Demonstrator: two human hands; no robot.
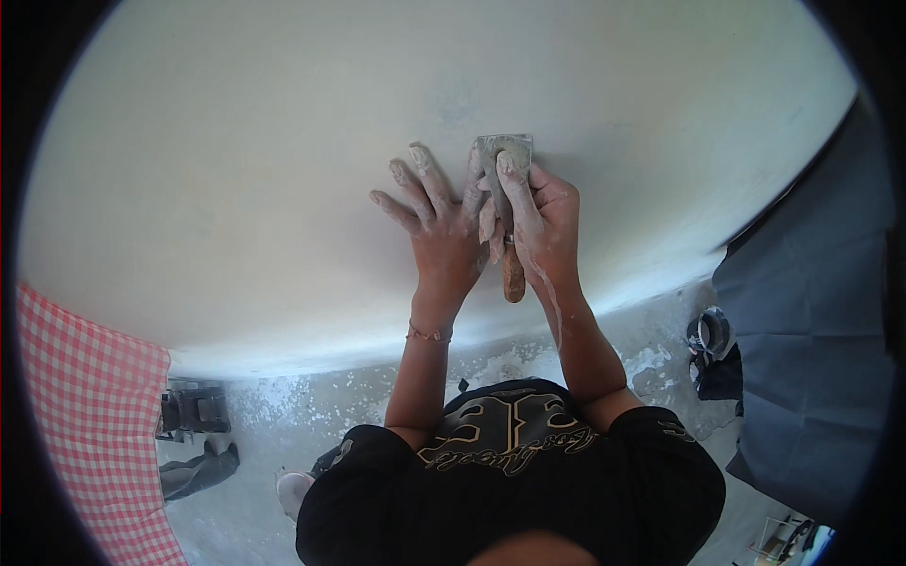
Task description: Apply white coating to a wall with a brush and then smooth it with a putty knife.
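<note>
You are gripping the putty knife [505, 203] in your right hand [543, 222], forefinger extended along its blade for pressure, while your left hand [436, 212] is pressing flat, fingers spread, bracing against the plastered wall [264, 151].

- Wall [283, 141]: pale cream plaster, smooth, fills upper view; evenly lit, brighter toward base.
- Floor [311, 415]: grey concrete w/ white splatter.
- Red-white checked cloth [85, 415]: lower left edge.
- Dark blue-grey sheet [812, 330]: hangs at right.
- Dark box-like object [193, 410]: on floor nr wall base, left.
</note>
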